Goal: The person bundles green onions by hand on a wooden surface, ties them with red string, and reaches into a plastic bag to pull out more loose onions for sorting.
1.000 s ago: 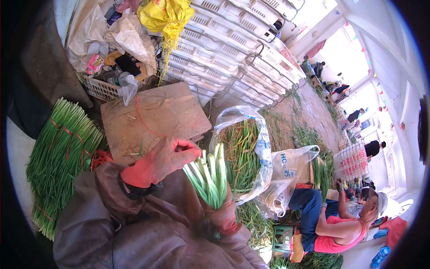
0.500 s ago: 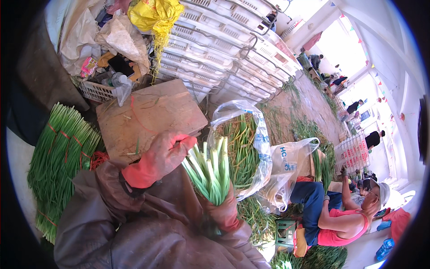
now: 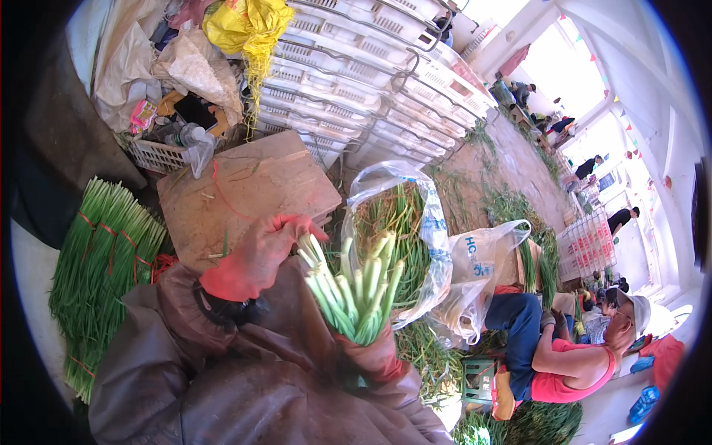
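Observation:
In my right hand [image 3: 377, 357], gloved in red, I grip a bunch of scallion-like green stalks [image 3: 348, 300]. Their pale thick ends point up and fan apart; the lower part is hidden by my glove and sleeve. My left hand [image 3: 252, 256], in a red glove too, is closed, with thumb and finger pinched at the top of the leftmost stalks. What lies in that pinch is too small to tell. Just past the bunch stands an open clear plastic bag [image 3: 437, 252] holding thin green and yellowish leaves [image 3: 404, 222].
Left of me lie green bundles [image 3: 104, 252] tied with red bands. A wooden board [image 3: 252, 185] is ahead, with white crates [image 3: 334, 81] stacked behind it and a cluttered basket [image 3: 159, 156] beside it. On the right, a person in a pink top [image 3: 567, 371] sits near a green crate [image 3: 478, 380].
The held stalks have tilted to the right and spread further apart. My left hand has shifted slightly left, its pinch still by the stalk ends. The seated person's raised arm has come down.

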Demonstrator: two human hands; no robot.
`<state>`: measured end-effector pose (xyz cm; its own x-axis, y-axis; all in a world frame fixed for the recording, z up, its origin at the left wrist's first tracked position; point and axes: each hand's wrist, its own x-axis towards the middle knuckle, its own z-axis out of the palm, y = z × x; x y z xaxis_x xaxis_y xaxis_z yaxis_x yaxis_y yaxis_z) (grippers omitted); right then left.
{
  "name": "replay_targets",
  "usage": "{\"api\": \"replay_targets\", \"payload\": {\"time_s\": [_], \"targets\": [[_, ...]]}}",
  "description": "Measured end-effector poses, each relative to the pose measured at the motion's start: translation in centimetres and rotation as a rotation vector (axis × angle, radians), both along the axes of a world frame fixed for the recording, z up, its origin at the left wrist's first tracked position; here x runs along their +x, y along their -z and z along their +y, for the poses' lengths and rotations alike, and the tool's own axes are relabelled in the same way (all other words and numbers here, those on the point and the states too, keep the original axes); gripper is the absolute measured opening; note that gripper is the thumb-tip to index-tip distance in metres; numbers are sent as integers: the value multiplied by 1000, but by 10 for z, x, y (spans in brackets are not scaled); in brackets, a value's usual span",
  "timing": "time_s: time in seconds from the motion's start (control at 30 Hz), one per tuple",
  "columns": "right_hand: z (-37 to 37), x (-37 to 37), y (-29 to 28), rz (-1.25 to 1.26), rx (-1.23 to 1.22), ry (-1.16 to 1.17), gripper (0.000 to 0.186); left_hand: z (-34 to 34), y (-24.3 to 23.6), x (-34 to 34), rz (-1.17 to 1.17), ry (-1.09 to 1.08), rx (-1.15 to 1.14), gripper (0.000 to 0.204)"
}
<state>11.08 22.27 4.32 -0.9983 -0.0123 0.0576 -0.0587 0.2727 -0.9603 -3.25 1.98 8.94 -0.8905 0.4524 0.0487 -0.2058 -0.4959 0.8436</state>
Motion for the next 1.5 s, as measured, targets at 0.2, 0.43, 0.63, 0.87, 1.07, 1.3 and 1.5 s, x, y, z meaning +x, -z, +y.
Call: {"api": "replay_targets", "payload": {"time_s": [0.2, 0.43, 0.63, 0.87, 1.07, 1.3, 1.5], "targets": [[9, -1, -18, -9, -189, -116, 53, -5, 36, -26, 581, -537, -451, 21], [36, 4, -27, -44, 148, -196, 52, 5, -24, -11, 6, -226, 254, 28], [58, 28, -25, -76, 15, -40, 41, -51, -35, -51, 207, -574, 411, 30], [111, 68, -9, -128, -17, 314, 26, -146, -7, -101, 0, -576, 691, 30], [149, 95, -48, -49, 152, 566, 23, -145, -67, -103, 233, -25, 1005, 13], [163, 127, -82, 180, 278, 733, 33, 125, -118, 45, -83, 275, 945, 39], [153, 135, -114, 258, 373, 671, 75, 188, -39, 113, 360, 461, 367, 34]]}}
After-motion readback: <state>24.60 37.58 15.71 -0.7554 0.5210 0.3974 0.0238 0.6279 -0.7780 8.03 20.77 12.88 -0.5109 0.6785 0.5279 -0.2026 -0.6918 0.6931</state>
